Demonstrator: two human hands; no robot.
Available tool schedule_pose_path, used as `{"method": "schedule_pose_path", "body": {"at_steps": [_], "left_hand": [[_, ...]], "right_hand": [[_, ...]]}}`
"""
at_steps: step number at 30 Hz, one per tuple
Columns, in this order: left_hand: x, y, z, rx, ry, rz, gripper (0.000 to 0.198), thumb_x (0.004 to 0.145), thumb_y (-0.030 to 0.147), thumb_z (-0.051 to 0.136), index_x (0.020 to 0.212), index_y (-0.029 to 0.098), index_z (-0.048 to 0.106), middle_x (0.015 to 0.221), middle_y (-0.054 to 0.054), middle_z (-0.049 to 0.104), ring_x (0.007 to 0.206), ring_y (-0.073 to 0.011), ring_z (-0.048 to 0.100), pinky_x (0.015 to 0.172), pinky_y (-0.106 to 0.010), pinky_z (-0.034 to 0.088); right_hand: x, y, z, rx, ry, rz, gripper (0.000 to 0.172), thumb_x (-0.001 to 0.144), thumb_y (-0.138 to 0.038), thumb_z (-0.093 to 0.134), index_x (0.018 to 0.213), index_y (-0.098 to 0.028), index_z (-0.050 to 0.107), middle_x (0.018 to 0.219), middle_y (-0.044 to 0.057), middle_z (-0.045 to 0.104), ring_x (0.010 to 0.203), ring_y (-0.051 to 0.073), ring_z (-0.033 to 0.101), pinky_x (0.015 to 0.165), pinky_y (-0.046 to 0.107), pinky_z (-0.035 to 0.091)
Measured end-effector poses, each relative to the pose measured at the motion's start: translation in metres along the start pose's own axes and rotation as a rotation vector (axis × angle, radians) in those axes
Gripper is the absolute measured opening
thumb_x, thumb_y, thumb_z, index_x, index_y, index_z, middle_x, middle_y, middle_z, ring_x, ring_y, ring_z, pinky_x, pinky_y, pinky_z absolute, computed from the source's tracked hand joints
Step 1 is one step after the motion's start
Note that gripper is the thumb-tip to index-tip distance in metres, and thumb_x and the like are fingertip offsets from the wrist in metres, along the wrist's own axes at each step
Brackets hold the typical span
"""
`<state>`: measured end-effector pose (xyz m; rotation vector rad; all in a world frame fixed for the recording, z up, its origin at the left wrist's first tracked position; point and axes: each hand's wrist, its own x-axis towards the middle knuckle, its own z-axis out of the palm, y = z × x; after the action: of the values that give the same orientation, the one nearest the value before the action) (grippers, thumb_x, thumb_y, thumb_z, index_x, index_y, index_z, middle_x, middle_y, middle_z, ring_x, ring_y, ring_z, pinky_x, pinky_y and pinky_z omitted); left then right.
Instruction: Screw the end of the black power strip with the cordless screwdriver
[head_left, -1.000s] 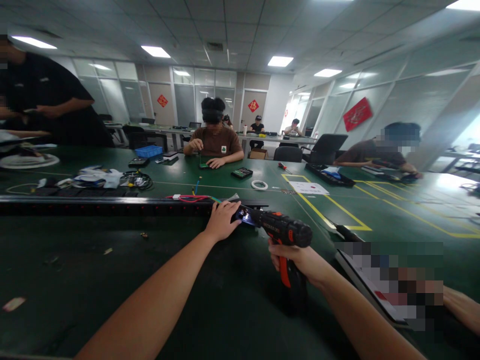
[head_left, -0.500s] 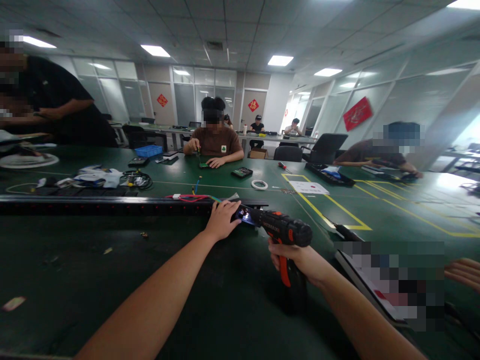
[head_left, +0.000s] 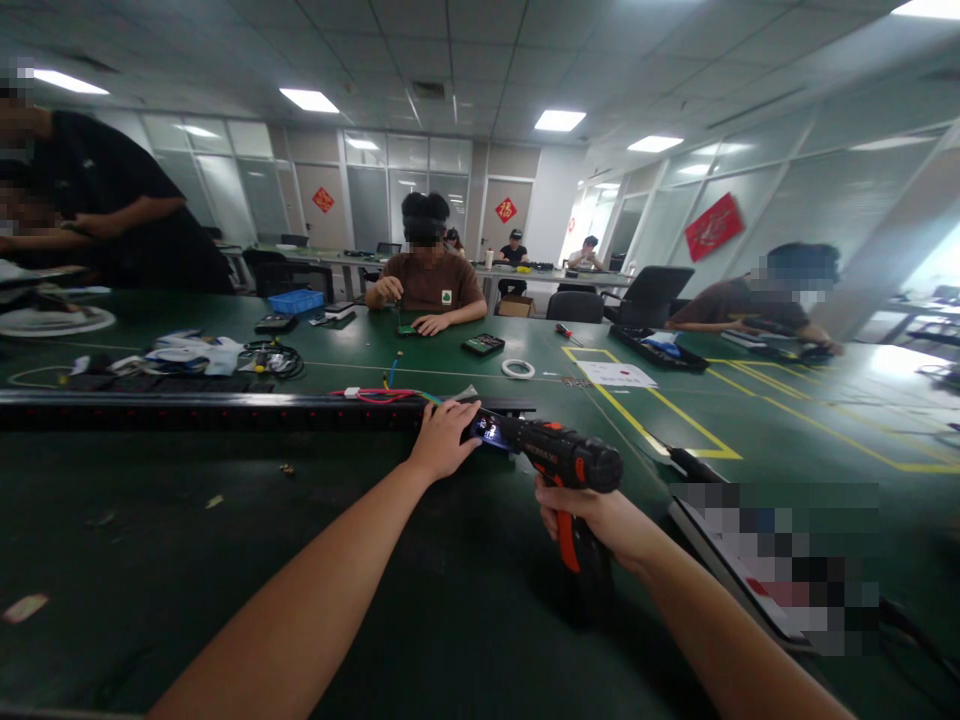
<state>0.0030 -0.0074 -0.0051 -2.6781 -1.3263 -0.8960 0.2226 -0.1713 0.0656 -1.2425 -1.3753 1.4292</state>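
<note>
My right hand (head_left: 581,505) is wrapped round the grip of a black and orange cordless drill (head_left: 574,455). Its nose points left, at the right end of a long black bar (head_left: 225,412). That end is in the grasp of my left hand (head_left: 442,440), fingers over the top and thumb on the near side. Just right of the thumb a small lit area (head_left: 491,430) shows by the drill's nose; the tip itself is too small to make out. Red wires with a white connector (head_left: 352,394) lie along the bar, left of my left hand.
Beyond the bar are a white tape roll (head_left: 517,369), a black case (head_left: 483,344), a blue basket (head_left: 296,302) and tangled cables (head_left: 271,358). A blurred-out white-edged object (head_left: 739,570) lies at right. A co-worker (head_left: 427,275) sits opposite; others are at both sides.
Both my hands and the drill stay practically in place. Another person's hand at the right edge has left the view.
</note>
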Motion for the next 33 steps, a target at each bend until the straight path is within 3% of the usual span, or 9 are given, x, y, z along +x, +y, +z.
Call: {"method": "schedule_pose_path", "body": {"at_steps": [9, 17, 25, 33], "left_hand": [[0.0007, -0.0014, 0.0020, 0.007, 0.010, 0.009, 0.065, 0.094, 0.039, 0.065, 0.153, 0.027, 0.042, 0.149, -0.006, 0.057, 0.137, -0.0284, 0.044, 0.118, -0.055, 0.025], [0.0011, -0.0011, 0.0046, 0.005, 0.025, 0.014, 0.065, 0.094, 0.038, 0.065, 0.153, 0.028, 0.043, 0.148, -0.007, 0.057, 0.137, -0.0289, 0.044, 0.117, -0.055, 0.026], [0.0010, -0.0002, 0.0038, 0.008, 0.021, 0.011, 0.064, 0.093, 0.038, 0.066, 0.153, 0.027, 0.044, 0.148, -0.007, 0.057, 0.138, -0.0289, 0.044, 0.117, -0.055, 0.026], [0.0010, 0.0008, 0.0025, 0.007, 0.008, 0.002, 0.064, 0.094, 0.039, 0.064, 0.153, 0.027, 0.043, 0.149, -0.008, 0.057, 0.139, -0.0291, 0.043, 0.118, -0.055, 0.026]], "right_hand": [[-0.0019, 0.0008, 0.0009, 0.009, 0.018, -0.001, 0.026, 0.075, -0.036, 0.075, 0.090, -0.017, 0.064, 0.060, -0.002, 0.064, 0.056, 0.017, 0.059, 0.061, 0.032, 0.045], [-0.0062, -0.0042, 0.0028, 0.005, 0.064, 0.053, 0.050, 0.072, -0.036, 0.075, 0.115, -0.016, 0.060, 0.059, -0.003, 0.065, 0.057, 0.019, 0.061, 0.061, 0.032, 0.044], [-0.0026, -0.0006, 0.0006, 0.022, 0.023, 0.004, 0.025, 0.073, -0.035, 0.075, 0.089, -0.017, 0.066, 0.059, -0.002, 0.065, 0.055, 0.016, 0.059, 0.059, 0.029, 0.045], [-0.0029, -0.0013, 0.0007, 0.017, 0.013, -0.006, 0.022, 0.074, -0.034, 0.076, 0.082, -0.019, 0.063, 0.059, -0.002, 0.064, 0.056, 0.016, 0.058, 0.061, 0.031, 0.047]]}}
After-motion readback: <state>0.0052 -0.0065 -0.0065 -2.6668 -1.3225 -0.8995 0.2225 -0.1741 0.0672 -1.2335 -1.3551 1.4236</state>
